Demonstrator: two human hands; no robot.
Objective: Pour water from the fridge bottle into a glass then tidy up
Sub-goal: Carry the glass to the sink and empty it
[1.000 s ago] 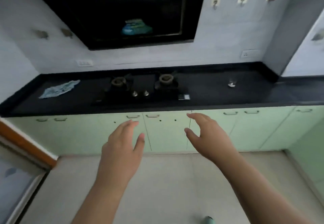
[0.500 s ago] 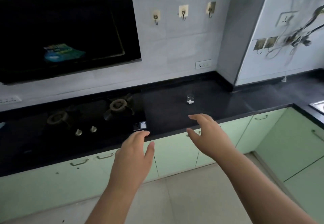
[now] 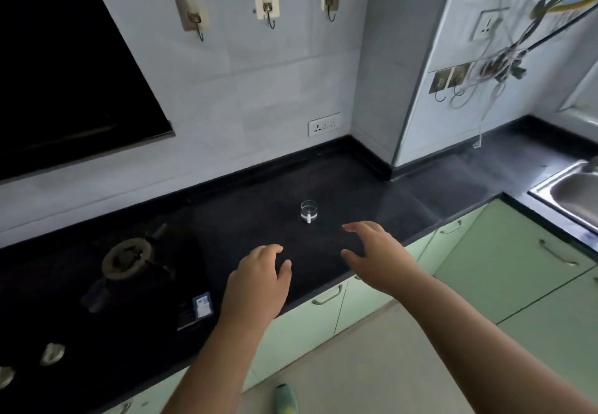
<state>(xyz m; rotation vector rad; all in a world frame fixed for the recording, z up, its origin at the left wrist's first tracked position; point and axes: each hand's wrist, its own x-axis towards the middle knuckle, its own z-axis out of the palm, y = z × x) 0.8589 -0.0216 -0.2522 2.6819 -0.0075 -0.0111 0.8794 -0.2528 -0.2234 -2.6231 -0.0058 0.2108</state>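
Note:
A small clear glass (image 3: 308,211) stands upright on the black countertop (image 3: 420,200), right of the stove. My right hand (image 3: 377,256) hovers over the counter just in front and right of the glass, fingers spread and relaxed, apart from it. My left hand (image 3: 259,281) is held out over the counter's front part, fingers loosely bent, holding nothing. No bottle is in view.
A gas stove (image 3: 126,260) with knobs takes up the left of the counter. A steel sink (image 3: 572,192) sits at the far right. Pale green cabinet doors (image 3: 504,251) run below the counter. Hooks and a socket are on the wall.
The view has swung right and closer to the counter. The glass now lies just beyond my right hand. Both hands have come forward over the countertop.

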